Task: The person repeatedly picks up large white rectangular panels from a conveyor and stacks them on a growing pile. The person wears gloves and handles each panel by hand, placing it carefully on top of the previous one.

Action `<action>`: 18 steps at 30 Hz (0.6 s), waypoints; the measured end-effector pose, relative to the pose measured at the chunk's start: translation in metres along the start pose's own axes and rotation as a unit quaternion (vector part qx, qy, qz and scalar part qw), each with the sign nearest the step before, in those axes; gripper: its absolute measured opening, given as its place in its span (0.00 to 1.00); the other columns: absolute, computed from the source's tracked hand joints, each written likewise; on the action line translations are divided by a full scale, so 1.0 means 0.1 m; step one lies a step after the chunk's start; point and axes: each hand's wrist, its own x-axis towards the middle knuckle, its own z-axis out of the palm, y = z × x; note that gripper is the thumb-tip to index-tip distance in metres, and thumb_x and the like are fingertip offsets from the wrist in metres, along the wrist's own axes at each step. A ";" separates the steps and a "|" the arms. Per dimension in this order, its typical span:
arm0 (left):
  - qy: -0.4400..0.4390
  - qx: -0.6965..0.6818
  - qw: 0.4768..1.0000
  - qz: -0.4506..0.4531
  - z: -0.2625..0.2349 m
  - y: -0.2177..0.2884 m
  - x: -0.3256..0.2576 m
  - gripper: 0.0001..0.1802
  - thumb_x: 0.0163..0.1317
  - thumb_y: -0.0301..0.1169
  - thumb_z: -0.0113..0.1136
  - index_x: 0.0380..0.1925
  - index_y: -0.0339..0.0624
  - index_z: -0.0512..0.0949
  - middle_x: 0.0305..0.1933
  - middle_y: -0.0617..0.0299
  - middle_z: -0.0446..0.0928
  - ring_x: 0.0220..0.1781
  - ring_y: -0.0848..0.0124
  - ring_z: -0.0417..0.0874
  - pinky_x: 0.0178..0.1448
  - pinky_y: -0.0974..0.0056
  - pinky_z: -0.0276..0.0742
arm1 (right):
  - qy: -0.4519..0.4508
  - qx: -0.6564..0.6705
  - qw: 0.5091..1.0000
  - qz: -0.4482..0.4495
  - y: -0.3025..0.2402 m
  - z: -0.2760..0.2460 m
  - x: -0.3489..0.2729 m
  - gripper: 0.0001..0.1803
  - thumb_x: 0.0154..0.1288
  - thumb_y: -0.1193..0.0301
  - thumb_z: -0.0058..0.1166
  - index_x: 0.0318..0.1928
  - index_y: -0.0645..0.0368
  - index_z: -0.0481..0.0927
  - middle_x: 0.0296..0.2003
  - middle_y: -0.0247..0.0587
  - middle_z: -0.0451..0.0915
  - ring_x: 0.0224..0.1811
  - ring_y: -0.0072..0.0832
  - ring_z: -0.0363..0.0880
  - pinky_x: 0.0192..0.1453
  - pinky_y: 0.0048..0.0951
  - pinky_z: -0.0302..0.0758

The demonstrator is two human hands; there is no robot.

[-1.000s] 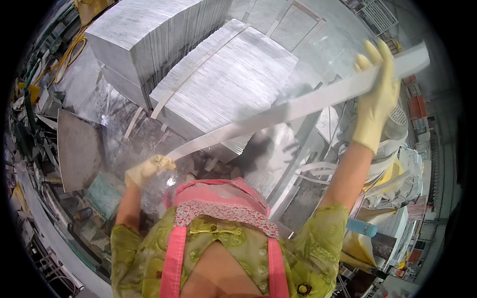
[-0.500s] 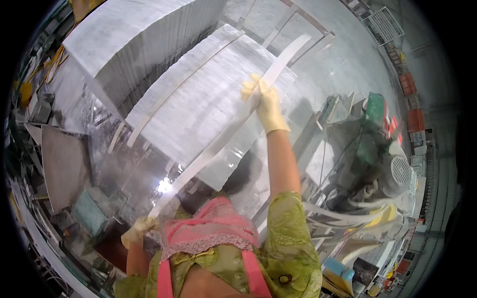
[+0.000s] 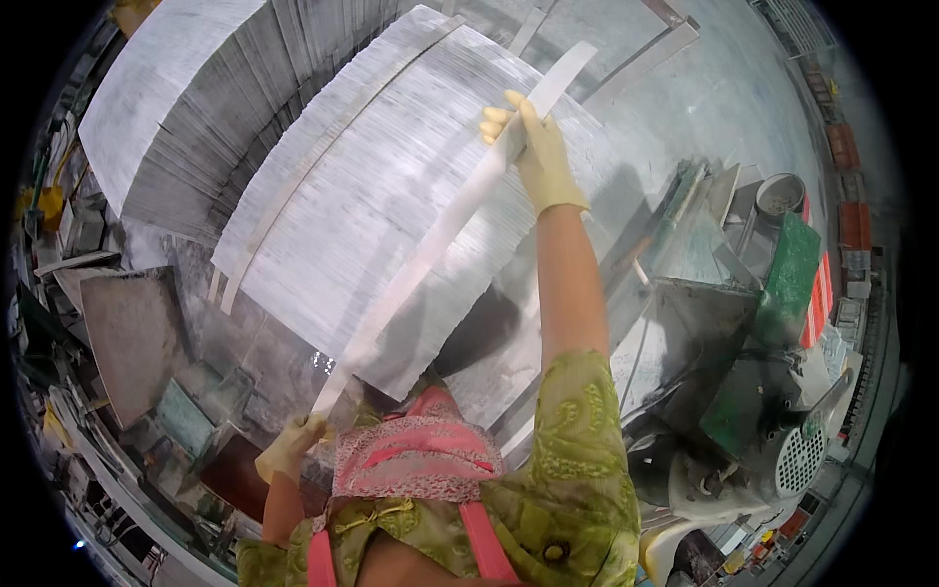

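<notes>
Evidently your left hand (image 3: 290,449) pinched the pale strip (image 3: 437,238) at seven o'clock, your right hand (image 3: 546,168) clasped it near one — it looked light, perhaps brittle, best held toward both ends

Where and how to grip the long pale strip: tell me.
Probably grip the strip by its long edges: right hand from the right, just short of the far end; left hand from the near side, at the lower end. It is long, narrow and slanted, so widely spaced holds should steady it.
</notes>
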 end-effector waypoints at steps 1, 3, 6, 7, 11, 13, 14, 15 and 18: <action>-0.009 -0.019 1.000 0.016 0.06 0.02 0.08 0.20 0.66 0.43 0.60 0.36 0.33 0.81 0.31 0.61 0.81 0.28 0.75 0.79 0.29 0.70 0.72 | 0.047 -0.026 0.999 0.007 0.02 -0.05 0.03 0.31 0.73 0.53 0.50 0.62 0.68 0.69 0.49 0.50 0.80 0.46 0.34 0.82 0.54 0.34 0.79; -0.027 -0.056 0.997 0.047 0.21 0.08 0.31 0.19 0.66 0.45 0.63 0.33 0.36 0.81 0.27 0.64 0.79 0.24 0.77 0.75 0.27 0.70 0.70 | 0.125 -0.195 0.972 0.036 0.10 -0.24 0.06 0.29 0.73 0.53 0.49 0.65 0.60 0.69 0.55 0.45 0.78 0.54 0.30 0.78 0.62 0.31 0.73; -0.036 0.107 0.993 0.018 0.55 0.77 0.35 0.22 0.69 0.46 0.57 0.44 0.34 0.81 0.34 0.61 0.83 0.30 0.73 0.80 0.33 0.65 0.75 | 0.166 -0.326 0.930 0.030 0.56 -0.54 -0.33 0.29 0.73 0.55 0.50 0.65 0.61 0.69 0.56 0.44 0.77 0.56 0.29 0.77 0.63 0.31 0.71; -0.019 0.136 0.989 0.052 0.62 0.73 0.47 0.23 0.70 0.47 0.55 0.45 0.36 0.81 0.35 0.61 0.83 0.30 0.73 0.80 0.35 0.65 0.75 | 0.159 -0.302 0.939 0.038 0.71 -0.59 -0.59 0.29 0.73 0.55 0.51 0.65 0.61 0.69 0.56 0.44 0.77 0.56 0.29 0.77 0.63 0.31 0.71; -0.074 0.118 0.990 -0.015 1.13 1.53 0.17 0.25 0.71 0.50 0.51 0.48 0.36 0.79 0.36 0.61 0.82 0.32 0.72 0.80 0.37 0.65 0.76 | 0.101 -0.171 0.962 0.189 1.36 -0.76 -1.73 0.25 0.73 0.58 0.52 0.63 0.62 0.70 0.54 0.43 0.77 0.54 0.29 0.77 0.60 0.31 0.72; -0.030 0.124 0.992 -0.006 1.20 1.62 0.15 0.23 0.72 0.48 0.53 0.44 0.35 0.79 0.33 0.61 0.81 0.32 0.71 0.80 0.37 0.66 0.76 | 0.101 -0.076 0.948 0.291 1.86 -0.99 -2.32 0.19 0.75 0.61 0.50 0.56 0.63 0.74 0.46 0.42 0.80 0.47 0.30 0.80 0.50 0.30 0.76; -0.053 -0.011 0.997 -0.062 0.95 0.85 0.80 0.24 0.73 0.48 0.51 0.46 0.35 0.79 0.33 0.60 0.81 0.34 0.70 0.80 0.41 0.65 0.77 | 0.100 -0.028 0.935 0.340 2.05 -1.07 -2.62 0.17 0.75 0.63 0.50 0.53 0.63 0.76 0.43 0.41 0.82 0.43 0.31 0.81 0.46 0.29 0.79; -0.051 0.159 0.986 -0.019 1.09 1.25 0.54 0.20 0.71 0.43 0.53 0.48 0.36 0.77 0.39 0.61 0.81 0.36 0.67 0.82 0.42 0.61 0.78 | 0.101 -0.080 0.922 0.364 1.94 -1.01 -2.90 0.17 0.74 0.64 0.52 0.54 0.65 0.75 0.41 0.44 0.82 0.38 0.31 0.82 0.42 0.29 0.80; -0.108 0.337 0.931 0.090 1.03 1.24 0.52 0.19 0.68 0.42 0.53 0.50 0.39 0.77 0.42 0.60 0.82 0.38 0.68 0.82 0.45 0.63 0.78 | 0.080 -0.128 0.914 0.378 1.74 -0.94 -3.61 0.18 0.73 0.65 0.52 0.55 0.65 0.75 0.41 0.44 0.82 0.40 0.29 0.82 0.44 0.29 0.81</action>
